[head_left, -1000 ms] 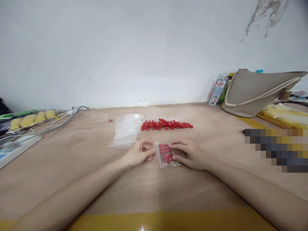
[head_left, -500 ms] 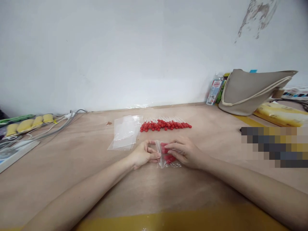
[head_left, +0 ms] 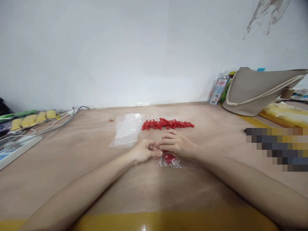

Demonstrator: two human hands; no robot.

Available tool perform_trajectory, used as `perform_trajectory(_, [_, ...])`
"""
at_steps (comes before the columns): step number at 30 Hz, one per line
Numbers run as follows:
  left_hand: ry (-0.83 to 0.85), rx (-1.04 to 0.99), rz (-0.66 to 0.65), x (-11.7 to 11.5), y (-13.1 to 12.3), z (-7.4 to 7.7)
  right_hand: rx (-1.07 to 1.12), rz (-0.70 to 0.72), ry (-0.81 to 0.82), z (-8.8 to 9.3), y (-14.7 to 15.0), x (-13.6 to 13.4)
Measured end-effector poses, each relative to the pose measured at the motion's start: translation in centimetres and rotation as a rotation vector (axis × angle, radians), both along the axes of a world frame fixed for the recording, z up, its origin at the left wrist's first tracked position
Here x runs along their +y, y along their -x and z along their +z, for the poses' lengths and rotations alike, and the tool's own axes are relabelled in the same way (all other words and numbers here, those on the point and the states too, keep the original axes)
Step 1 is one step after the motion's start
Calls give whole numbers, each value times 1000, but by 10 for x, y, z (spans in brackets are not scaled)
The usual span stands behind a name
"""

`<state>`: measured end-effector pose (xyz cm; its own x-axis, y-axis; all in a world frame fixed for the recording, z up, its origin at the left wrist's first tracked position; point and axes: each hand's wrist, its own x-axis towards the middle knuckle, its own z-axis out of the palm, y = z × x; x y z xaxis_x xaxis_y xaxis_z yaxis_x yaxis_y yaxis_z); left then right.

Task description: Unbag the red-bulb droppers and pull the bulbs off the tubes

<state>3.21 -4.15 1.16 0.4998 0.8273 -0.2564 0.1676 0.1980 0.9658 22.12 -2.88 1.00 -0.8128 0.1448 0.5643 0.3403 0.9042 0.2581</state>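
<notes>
A small clear zip bag [head_left: 170, 159] with red-tipped pieces inside lies between my hands, low over the table. My left hand [head_left: 146, 150] pinches the bag's zip edge between thumb and fingers. My right hand [head_left: 176, 144] is closed at the same edge, its fingers covering the upper part of the bag. Just beyond, a row of white sticks with red tips [head_left: 167, 123] lies side by side, tips toward me. Flat, overlapping clear zip bags [head_left: 127, 130] rest to the left of the row.
A grey bag [head_left: 255, 91], a labelled bottle [head_left: 218, 89] and a yellow packet [head_left: 286, 115] stand at the back right. At the left are a power strip [head_left: 21, 149], cables [head_left: 69, 120] and yellow pouches [head_left: 30, 120]. A wall [head_left: 120, 57] closes off the back.
My right hand has moved left and up to the bag's zip edge, now meeting my left fingertips and hiding more of the bag. The view has shifted slightly.
</notes>
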Motion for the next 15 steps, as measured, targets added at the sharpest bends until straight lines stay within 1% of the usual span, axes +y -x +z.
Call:
perform_trajectory(3, [51,-33,17,1,1,1,-9,-30,-36,-3,0,-1])
perform_trajectory(10, [131,-113,31,4,5,-1,-55,-8,-75,-3,-1,-4])
perform_trajectory(12, [96,-114,29,3,4,-3,-53,-8,-76,-5,0,-3])
perform_trajectory(15, [-13,-91,26,1,0,-6,-51,-3,-76,-6,1,-4])
